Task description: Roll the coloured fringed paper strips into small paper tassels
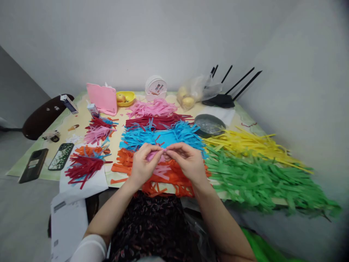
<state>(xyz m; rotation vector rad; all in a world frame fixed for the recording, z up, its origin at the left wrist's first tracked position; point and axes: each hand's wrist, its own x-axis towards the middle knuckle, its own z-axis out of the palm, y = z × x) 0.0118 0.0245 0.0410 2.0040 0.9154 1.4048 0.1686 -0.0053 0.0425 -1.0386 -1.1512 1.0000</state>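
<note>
My left hand (145,162) and my right hand (188,160) meet over the middle of the table, fingertips almost touching. Both are closed in a pinch on a pink fringed strip (161,171), whose loose ends hang below my fingers; part of it is hidden behind my left hand. Beneath my hands lies a pile of orange fringe strips (174,178). Just beyond it spreads blue fringe (163,138), then a band of dark red strips (158,122) and a pink fringe pile (152,108).
Yellow strips (245,145) and green fringe (261,178) cover the right side, hanging over the front edge. Mixed tassels (87,165) lie left, beside two phones (60,156). A grey bowl (209,125), pink tablet case (102,98), yellow bowl (130,99) and black router (219,100) stand farther back.
</note>
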